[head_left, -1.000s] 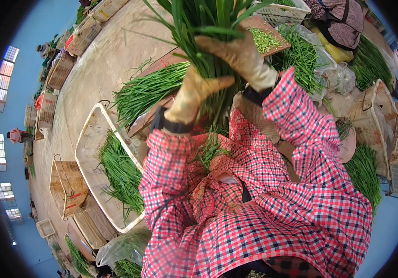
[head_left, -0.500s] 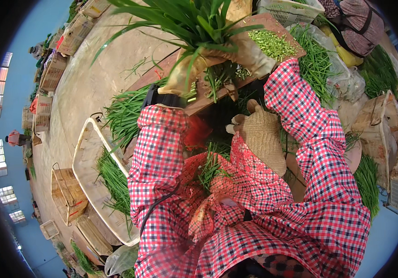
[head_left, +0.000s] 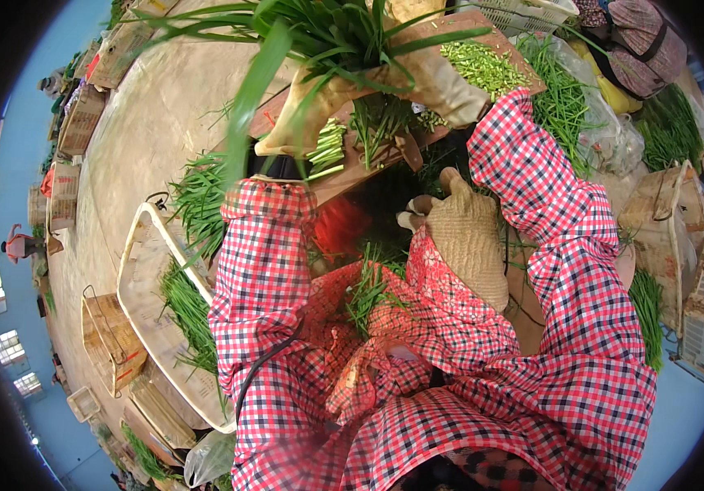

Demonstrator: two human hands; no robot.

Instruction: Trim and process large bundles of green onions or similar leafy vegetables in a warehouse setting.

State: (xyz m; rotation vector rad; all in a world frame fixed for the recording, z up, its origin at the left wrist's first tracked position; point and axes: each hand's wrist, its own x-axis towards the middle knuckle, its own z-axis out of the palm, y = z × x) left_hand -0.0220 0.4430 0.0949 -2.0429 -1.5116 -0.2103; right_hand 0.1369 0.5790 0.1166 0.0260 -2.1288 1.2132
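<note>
A thick bunch of green chives (head_left: 340, 37) stands up at the top of the view, its long flat leaves fanning out and one drooping over my left sleeve. My left hand (head_left: 307, 110), in a pale stained glove, is closed around the bunch's left side. From the right, my right hand (head_left: 438, 82), gloved alike, grips the same bunch. Stem ends (head_left: 378, 123) hang below the gloves. Under them lies a brown wooden board (head_left: 344, 185) with a small pile of cut stems (head_left: 327, 149) near my left wrist. Leaves and gloves hide most of my fingers.
Chopped green bits (head_left: 483, 67) cover the board's far right. Loose chives (head_left: 561, 98) lie on plastic beyond it. At left, a white crate (head_left: 127, 274) holds more chives. A tan knitted covering (head_left: 468, 245) is over my knee. Another person (head_left: 643, 41) is at upper right.
The bunch's leaves have swung left and down, one now crossing my left sleeve. My left hand has shifted slightly left, and more of the cut stems show. Both hands keep their hold.
</note>
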